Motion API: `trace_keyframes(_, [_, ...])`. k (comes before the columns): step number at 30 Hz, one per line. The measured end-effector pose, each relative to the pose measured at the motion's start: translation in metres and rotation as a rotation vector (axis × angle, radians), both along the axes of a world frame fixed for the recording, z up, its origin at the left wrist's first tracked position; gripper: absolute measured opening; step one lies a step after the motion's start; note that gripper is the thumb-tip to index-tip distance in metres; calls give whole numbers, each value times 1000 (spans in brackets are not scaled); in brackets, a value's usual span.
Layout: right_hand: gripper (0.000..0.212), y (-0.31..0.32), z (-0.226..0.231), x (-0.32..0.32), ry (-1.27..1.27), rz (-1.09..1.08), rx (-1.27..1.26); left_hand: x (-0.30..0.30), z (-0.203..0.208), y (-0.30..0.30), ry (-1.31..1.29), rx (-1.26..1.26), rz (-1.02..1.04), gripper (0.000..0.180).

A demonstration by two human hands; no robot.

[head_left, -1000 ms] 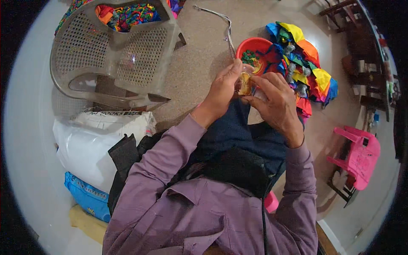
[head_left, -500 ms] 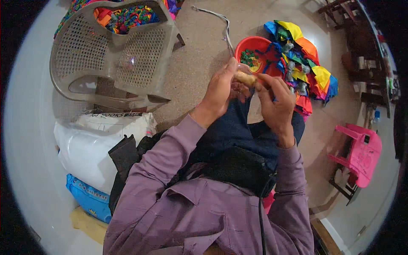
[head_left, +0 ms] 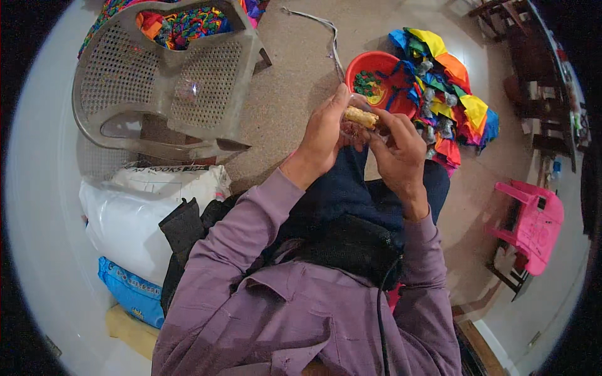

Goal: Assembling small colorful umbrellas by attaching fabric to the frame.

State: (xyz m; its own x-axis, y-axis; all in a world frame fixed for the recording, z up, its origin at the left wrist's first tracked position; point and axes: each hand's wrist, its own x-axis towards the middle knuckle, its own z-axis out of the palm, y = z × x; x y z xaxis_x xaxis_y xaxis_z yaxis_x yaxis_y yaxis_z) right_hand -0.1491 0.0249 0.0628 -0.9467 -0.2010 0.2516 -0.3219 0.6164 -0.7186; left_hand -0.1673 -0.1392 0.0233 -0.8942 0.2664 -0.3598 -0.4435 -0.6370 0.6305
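Note:
Between my two hands is a small tan roll-shaped piece with a rough surface, its exact kind unclear. My left hand is closed around its left end, thumb upward. From the other side, the fingertips of my right hand pinch at its right end. Something thin and see-through, perhaps plastic, shows beside the left fingers. Just beyond my hands a red basin holds small green and yellow pieces and blue strips.
Right of the basin lies a heap of rainbow-coloured cloth. A beige plastic chair stands at left, with white sacks and a blue packet below it. A pink plastic chair is at right. A pale cord crosses the floor.
My right hand has shifted slightly left and down. The tan piece has turned a little and shows more of its rough side. My left hand stays nearly in place.

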Motion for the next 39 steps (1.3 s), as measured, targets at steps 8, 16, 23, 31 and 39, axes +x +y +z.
trace_keyframes(8, [34, 9, 2, 0, -6, 26, -8, -1, 1, 3, -23, 65, -14, 54])
trace_keyframes(16, [24, 11, 76, 28, 54, 141, -488, 2, 3, 1, -82, 169, -56, 55])
trace_keyframes(23, [22, -8, 139, 46, -45, 835, -1162, 15, 10, 9, -88, 257, -184, 55])
trace_keyframes(31, [16, -22, 152, 47, 10, 866, -1235, 23, 26, 23, -106, 263, -237, 58])
trace_keyframes(39, [15, -21, 147, 44, 22, 915, -1303, 25, 35, 21, -116, 282, -257, 58])
